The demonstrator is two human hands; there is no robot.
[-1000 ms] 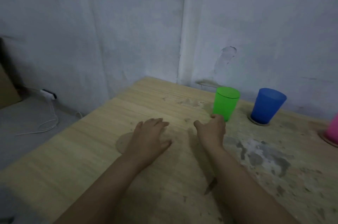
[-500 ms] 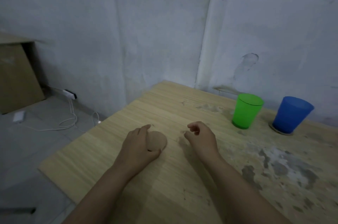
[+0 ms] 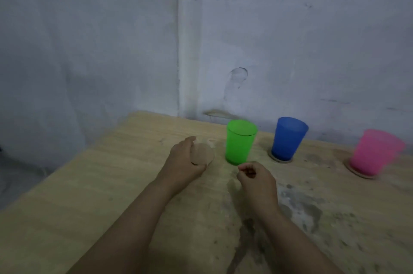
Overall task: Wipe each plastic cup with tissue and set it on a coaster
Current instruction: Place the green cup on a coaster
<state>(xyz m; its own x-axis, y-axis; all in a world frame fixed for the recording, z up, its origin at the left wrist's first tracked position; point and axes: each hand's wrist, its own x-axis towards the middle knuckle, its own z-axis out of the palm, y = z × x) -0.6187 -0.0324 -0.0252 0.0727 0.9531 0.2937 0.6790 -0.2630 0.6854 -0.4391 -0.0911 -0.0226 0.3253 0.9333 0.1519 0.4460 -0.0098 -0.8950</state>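
The left hand [image 3: 185,159] grips a round tan wooden coaster [image 3: 203,154] just left of the upright green plastic cup [image 3: 240,141], which stands bare on the pale wooden table [image 3: 93,184]. The right hand [image 3: 257,179], fingers curled and holding nothing, sits just in front of that cup. Right of it, 2 more cups, a blue plastic cup [image 3: 288,138] and a pink plastic cup [image 3: 375,150], each stand on a coaster.

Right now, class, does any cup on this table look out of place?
Yes: the green cup stands on bare wooden table, while the blue cup and pink cup sit on coasters. The left hand holds a round coaster beside it.
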